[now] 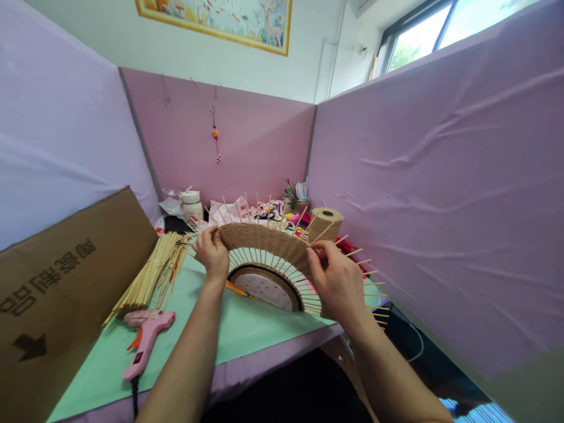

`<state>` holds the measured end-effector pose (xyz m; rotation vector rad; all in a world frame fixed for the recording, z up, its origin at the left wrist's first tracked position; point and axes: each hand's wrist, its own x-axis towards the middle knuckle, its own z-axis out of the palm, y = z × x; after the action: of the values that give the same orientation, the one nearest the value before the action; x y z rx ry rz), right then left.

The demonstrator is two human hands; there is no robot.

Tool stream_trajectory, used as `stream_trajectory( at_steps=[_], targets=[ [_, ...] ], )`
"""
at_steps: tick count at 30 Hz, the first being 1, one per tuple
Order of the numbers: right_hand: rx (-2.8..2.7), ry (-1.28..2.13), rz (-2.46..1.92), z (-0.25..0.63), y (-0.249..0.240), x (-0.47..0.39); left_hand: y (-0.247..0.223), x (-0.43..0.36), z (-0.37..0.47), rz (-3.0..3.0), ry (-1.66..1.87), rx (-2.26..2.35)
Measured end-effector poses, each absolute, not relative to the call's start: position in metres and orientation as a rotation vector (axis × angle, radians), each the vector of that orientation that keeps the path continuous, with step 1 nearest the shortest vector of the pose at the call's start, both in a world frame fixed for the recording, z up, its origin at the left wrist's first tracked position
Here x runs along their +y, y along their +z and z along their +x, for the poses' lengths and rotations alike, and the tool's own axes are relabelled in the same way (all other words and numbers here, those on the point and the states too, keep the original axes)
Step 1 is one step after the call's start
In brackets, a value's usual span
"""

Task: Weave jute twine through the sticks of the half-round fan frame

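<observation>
A half-round woven fan (264, 239) of brown cord on thin wooden sticks stands tilted over the table, its stick ends jutting out along the outer curve. At its base is a half-disc covered in pink spotted cloth (264, 289) with a dark rim. My left hand (212, 252) grips the woven band at its left end, fingers closed over the upper edge. On the right, my right hand (337, 276) pinches the band's upper edge between thumb and fingers, among the sticks. Whether a cord end lies in that pinch cannot be made out.
A pink glue gun (147, 341) lies at left beside a bundle of thin sticks (152, 273) and a cardboard box (66, 305). Behind the fan stand a roll of brown cord (326, 226), a white jar (191, 204) and cloth pieces. An orange-handled tool (237, 289) lies near the half-disc.
</observation>
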<state>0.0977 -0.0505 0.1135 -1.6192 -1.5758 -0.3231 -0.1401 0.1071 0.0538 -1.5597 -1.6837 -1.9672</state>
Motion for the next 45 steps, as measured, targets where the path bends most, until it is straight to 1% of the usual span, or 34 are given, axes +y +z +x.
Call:
stream_trajectory(
  at_steps=[5,9,13,18,25,35,45],
  targets=[
    [-1.505,-0.287,-1.621,0.101,0.116,-0.045,0.053,0.107,-0.14,-1.567,-1.941,-1.684],
    [-1.708,-0.25,-1.491,0.092,0.12,-0.037,0.054,0.107,-0.14,-1.562,-1.92,-1.695],
    [-1.871,-0.302,-1.512,0.073,0.125,-0.022,0.054,0.105,-0.139,-1.558,-1.925,-1.703],
    [-1.876,-0.344,-1.611,0.06,0.127,-0.01,0.054,0.104,-0.138,-1.552,-1.926,-1.692],
    [-1.938,-0.373,-1.488,0.053,0.126,-0.008,0.052,0.104,-0.139,-1.574,-1.923,-1.679],
    [-2.026,-0.482,-1.655,0.039,0.131,0.0,0.053,0.102,-0.138,-1.57,-1.944,-1.659],
    [-2.1,-0.463,-1.736,0.028,0.143,0.002,0.052,0.102,-0.137,-1.569,-1.925,-1.652]
  ],
)
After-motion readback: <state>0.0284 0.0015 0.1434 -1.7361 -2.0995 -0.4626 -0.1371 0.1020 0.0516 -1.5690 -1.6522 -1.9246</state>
